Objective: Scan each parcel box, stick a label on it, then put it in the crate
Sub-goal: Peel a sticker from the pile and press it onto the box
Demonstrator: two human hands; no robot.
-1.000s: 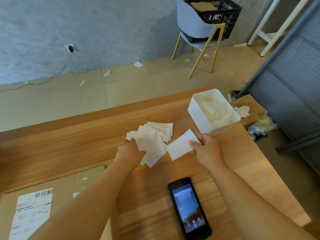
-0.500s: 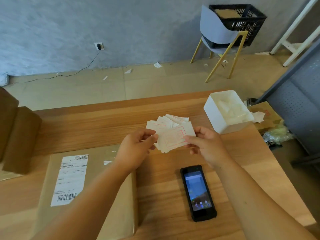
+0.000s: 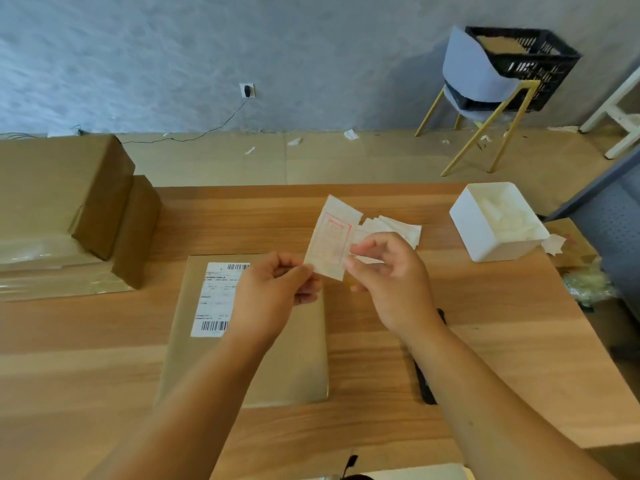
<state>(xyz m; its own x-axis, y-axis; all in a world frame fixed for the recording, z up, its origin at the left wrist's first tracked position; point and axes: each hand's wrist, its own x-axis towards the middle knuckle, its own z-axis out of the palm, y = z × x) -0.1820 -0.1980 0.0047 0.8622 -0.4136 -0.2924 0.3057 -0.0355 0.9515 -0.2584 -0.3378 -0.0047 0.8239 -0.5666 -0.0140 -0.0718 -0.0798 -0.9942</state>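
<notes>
Your left hand (image 3: 273, 292) pinches the lower corner of one label (image 3: 329, 237) between thumb and curled fingers. Your right hand (image 3: 394, 282) pinches the label's right edge with thumb and forefinger, and its other fingers are loosely bent. The label hangs in the air between both hands, tilted and clear of the table (image 3: 104, 341).

This looks like the moment to peel the backing off. Start at one corner and draw it back slowly so the paper doesn't tear or curl onto itself. Touch only the margin, so the glue stays clean.

The parcel box (image 3: 287, 372) lies flat directly under your left hand and wrist. Put the label on the bare cardboard on the side of the box nearer your right hand. Set one edge down first and smooth across, and don't cover the shipping slip (image 3: 214, 299).

The crate (image 3: 540, 53) sits on a chair well beyond your right hand. It holds what looks like a cardboard box already. The spare labels (image 3: 398, 226) lie just beyond your right fingertips. The dark scanner (image 3: 425, 386) is mostly hidden under your right forearm.

As for writing, the label carries a red printed frame with characters too blurred to read. The slip shows one barcode at the top and another at the bottom, with lines of small print between them that can't be read.
</notes>
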